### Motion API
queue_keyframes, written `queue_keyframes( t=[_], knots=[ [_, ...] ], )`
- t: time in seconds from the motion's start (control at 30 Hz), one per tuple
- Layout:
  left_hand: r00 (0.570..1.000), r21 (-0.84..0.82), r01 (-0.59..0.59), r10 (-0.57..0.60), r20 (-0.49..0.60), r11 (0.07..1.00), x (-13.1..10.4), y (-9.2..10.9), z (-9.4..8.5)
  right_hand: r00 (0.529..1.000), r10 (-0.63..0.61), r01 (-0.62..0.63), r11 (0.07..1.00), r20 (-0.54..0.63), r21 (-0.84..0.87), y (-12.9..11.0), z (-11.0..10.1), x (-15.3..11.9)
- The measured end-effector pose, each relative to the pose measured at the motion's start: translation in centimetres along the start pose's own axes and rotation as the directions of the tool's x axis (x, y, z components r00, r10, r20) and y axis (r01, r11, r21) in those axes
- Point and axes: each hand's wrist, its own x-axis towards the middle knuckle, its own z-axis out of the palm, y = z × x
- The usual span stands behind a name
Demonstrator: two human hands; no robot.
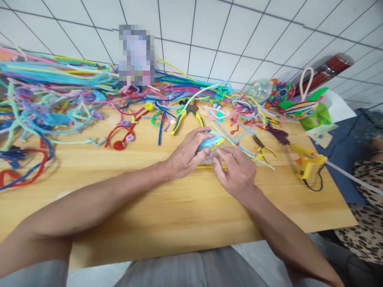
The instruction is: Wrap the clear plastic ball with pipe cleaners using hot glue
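Observation:
Over the table, my left hand is closed around a rounded clear plastic piece covered partly with light-blue fuzzy pipe cleaners. A short yellow strip lies across its edge. From the other side, my right hand has thumb and fingers pinched on the clear part. My fingers hide much of the piece, so its full shape does not show. Just beyond my left hand lie large yellow-and-green pliers with spread handles. Smaller yellow-handled pliers rest to the right of my right hand.
Pipe cleaners in many colours cover the table's back and left. A yellow glue gun with a cord stands at right. Behind are a clear ball, a decorated ball and a dark red cylinder. Another person's leopard-print clothing shows at right.

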Motion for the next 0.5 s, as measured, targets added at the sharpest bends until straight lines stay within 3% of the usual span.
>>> queue_keyframes(
  t=[0.2, 0.37, 0.5],
  knots=[
    [0.999, 0.021, -0.045, 0.045, 0.028, 0.999, -0.1, -0.6, 0.0, 1.000, 0.015, -0.015, 1.000, 0.006, -0.003, 0.1, 0.2, -0.2],
    [0.991, 0.064, -0.137, 0.136, 0.008, 0.989, 0.0, -1.6, 0.7, 0.998, 0.056, -0.053, 0.995, -0.030, 0.090, 0.7, 0.5, -0.3],
    [0.990, 0.114, -0.136, 0.140, -0.023, 0.984, 0.0, -1.7, 0.8, 0.992, 0.113, -0.104, 0.982, -0.048, 0.159, 1.2, 0.5, -0.2]
  ],
)
